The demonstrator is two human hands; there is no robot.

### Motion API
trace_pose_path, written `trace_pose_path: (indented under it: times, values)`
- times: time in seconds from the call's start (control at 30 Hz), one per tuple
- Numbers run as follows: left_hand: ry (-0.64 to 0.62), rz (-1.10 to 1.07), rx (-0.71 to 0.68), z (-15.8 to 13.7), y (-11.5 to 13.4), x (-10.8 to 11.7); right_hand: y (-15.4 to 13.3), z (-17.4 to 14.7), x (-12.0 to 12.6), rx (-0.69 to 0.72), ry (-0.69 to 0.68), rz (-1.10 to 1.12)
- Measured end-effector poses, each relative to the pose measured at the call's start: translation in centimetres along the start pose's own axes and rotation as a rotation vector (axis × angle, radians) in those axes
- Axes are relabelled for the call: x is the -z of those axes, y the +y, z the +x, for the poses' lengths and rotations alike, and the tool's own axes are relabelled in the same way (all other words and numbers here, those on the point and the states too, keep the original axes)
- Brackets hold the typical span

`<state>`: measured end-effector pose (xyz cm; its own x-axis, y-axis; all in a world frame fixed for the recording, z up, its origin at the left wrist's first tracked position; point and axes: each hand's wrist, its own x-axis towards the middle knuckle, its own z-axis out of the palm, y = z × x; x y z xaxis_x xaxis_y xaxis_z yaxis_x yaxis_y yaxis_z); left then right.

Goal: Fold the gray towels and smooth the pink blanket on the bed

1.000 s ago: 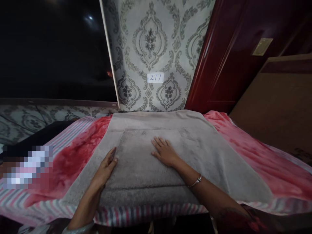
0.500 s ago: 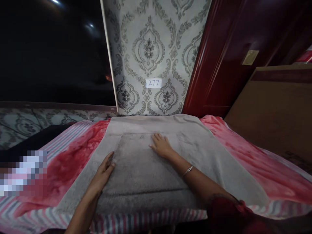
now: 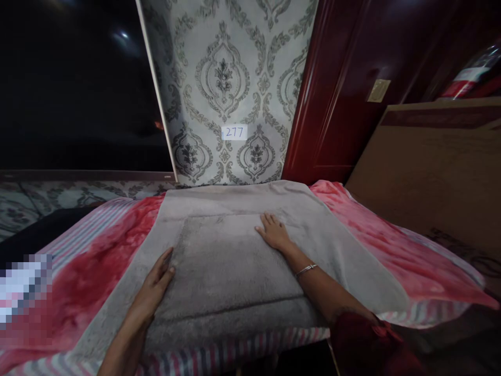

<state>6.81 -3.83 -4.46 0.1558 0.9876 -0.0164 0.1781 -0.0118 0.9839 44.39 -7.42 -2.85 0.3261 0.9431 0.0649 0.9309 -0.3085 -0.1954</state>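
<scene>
With fingers (image 3: 267, 219) loosely spread, grasping nothing, lays the right hand (image 3: 274, 234) flat on the grey blanket (image 3: 219, 261); rests the left hand (image 3: 154, 284), thumb parted, empty, toward its left edge. Reads "277" on the white label (image 3: 234, 132). Reaches farther right than 0.5 s ago. Has the grey blanket over striped cloth (image 3: 227, 345), far edge toward the wallpaper (image 3: 223, 78); cannot tell its long axis.

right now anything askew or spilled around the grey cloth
Nothing looks badly askew or spilled. A dark crease or seam along the front interrupts the grey cloth, and a handwritten 277 label, the patterned wallpaper.
</scene>
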Motion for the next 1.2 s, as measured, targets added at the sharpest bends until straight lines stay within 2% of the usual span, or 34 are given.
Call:
trace_pose_path:
  times: [0.13, 0.37, 0.6, 0.7, 0.83, 0.97, 1.07, 1.2]
  values:
    - [0.000, -0.015, -0.008, -0.1, 0.0, 0.0, 2.7, -1.7, -0.4, -0.063, -0.004, 0.035]
    - [0.020, -0.005, 0.010, -0.4, 0.5, -0.1, 5.6, -4.5, -1.8, 0.022, 0.092, 0.238]
    - [0.071, -0.023, 0.065, -0.4, 1.3, 0.0, 5.4, -5.2, -1.2, -0.071, 0.157, 0.445]
    - [0.040, -0.092, 0.119, -0.1, 1.9, 0.2, 5.2, -5.0, -1.1, -0.104, 0.196, 0.460]
    - [-0.004, -0.175, 0.200, 1.2, 2.7, 0.1, 5.2, -5.0, -1.3, -0.078, 0.228, 0.431]
    - [-0.021, -0.199, 0.271, 3.3, 3.5, -0.6, 5.7, -5.0, -1.4, -0.031, 0.185, 0.449]
    - [-0.049, -0.181, 0.250, 4.6, 3.8, -1.3, 6.1, -4.8, -1.5, -0.029, 0.138, 0.532]
    - [-0.092, -0.172, 0.152, 5.5, 3.5, -2.0, 5.8, -4.5, -1.4, -0.047, 0.119, 0.686]
